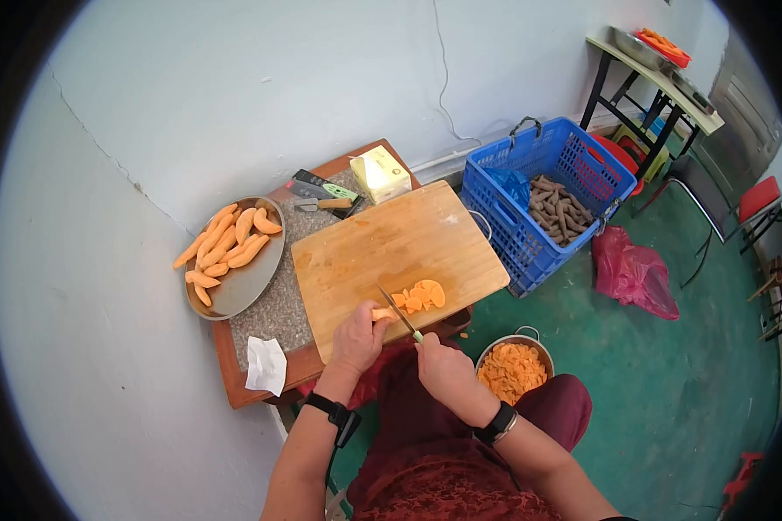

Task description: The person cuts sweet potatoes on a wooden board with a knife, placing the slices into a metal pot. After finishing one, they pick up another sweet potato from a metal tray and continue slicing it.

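Observation:
My left hand (357,340) holds the end of a peeled orange sweet potato (383,314) on the wooden cutting board (382,247). My right hand (446,372) is closed round the green handle of a knife (400,310), whose blade lies at the cut end of the sweet potato. Just right of the blade, several orange slices (429,293) sit on the board. A metal tray (265,276) with several whole peeled sweet potatoes (226,239) is at the left of the small table.
A pot of orange pieces (513,371) stands on the floor near my knee. Behind the board are a tissue box (382,176) and a peeler (323,204). A blue crate (517,243) holds unpeeled roots. Crumpled paper (266,365) lies at the table's left front; a pink bag (636,273) is on the floor.

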### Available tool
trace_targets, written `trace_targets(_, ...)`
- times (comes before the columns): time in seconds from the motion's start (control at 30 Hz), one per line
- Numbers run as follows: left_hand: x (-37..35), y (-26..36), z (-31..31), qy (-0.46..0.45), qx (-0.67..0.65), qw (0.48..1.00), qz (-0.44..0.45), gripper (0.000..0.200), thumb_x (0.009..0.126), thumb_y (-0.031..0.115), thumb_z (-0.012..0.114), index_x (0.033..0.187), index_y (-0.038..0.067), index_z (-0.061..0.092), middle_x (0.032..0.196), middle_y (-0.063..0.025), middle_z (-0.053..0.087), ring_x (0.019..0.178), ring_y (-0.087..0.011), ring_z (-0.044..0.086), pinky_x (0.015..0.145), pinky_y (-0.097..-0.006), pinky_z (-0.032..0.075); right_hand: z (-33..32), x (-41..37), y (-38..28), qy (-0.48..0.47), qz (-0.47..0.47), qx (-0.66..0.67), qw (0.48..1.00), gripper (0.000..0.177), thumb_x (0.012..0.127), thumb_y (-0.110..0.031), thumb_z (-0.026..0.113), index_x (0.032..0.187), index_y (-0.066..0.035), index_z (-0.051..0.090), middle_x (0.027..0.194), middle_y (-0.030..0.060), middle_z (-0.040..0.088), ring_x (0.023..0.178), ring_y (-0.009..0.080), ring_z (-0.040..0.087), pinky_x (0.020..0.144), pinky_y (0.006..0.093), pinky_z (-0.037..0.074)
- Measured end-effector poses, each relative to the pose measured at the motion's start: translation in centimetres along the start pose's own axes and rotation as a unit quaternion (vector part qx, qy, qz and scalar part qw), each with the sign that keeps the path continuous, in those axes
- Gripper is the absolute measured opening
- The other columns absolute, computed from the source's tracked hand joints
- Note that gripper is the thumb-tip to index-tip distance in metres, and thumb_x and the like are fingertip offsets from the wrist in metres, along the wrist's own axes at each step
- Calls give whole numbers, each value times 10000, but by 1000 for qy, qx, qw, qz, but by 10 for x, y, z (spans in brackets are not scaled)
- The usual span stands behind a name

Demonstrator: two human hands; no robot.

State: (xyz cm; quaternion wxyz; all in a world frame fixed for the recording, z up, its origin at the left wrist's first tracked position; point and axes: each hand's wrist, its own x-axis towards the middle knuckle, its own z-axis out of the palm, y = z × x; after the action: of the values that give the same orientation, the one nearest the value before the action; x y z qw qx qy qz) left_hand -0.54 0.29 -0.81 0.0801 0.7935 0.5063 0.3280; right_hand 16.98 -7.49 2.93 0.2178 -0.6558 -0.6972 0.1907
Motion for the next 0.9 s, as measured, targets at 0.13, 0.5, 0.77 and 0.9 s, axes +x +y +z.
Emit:
trace_targets(0.13, 1, 2, -3, -1, 8, 1000, 3, 310, 905, 330, 595, 1064, 77, 515, 798, -149, 641, 717, -351, 634, 592, -429, 503, -2, -3, -1, -14, 15, 0, 1000, 231, 957, -237, 497, 842, -42, 451, 561, 189, 589, 518, 375, 616, 448, 474, 486)
trace_targets(0.5, 0, 2, -1, -3, 3, 1000, -1, 312, 909, 327, 590, 1080, 77, 514, 815, -146, 647, 727, -346, 637, 606, -429, 504, 13, 14, 2, -46, 23, -30, 998, 224, 955, -234, 489, 856, -32, 484, 605, 178, 623, 574, 354, 652, 494, 460, 520)
trace_targets(0.77, -2, 0, 0, -21, -11, 999, -31, 299, 921, 329, 568, 1083, 84, 506, 845, -148, 646, 764, -358, 631, 638, -451, 501, -6, 8, 2, -7, 23, 41, 999, 231, 956, -240, 488, 855, -33, 481, 584, 199, 607, 570, 381, 640, 495, 475, 511)
trace_targets(0.9, 0, 0, -1, -17, -2, 1000, -21, 299, 928, 334, 557, 1079, 82, 503, 841, -146, 649, 756, -356, 634, 630, -446, 504, -5, 5, -1, -10, 19, 37, 999, 239, 960, -247, 483, 852, -34, 471, 589, 204, 606, 563, 389, 632, 489, 479, 503)
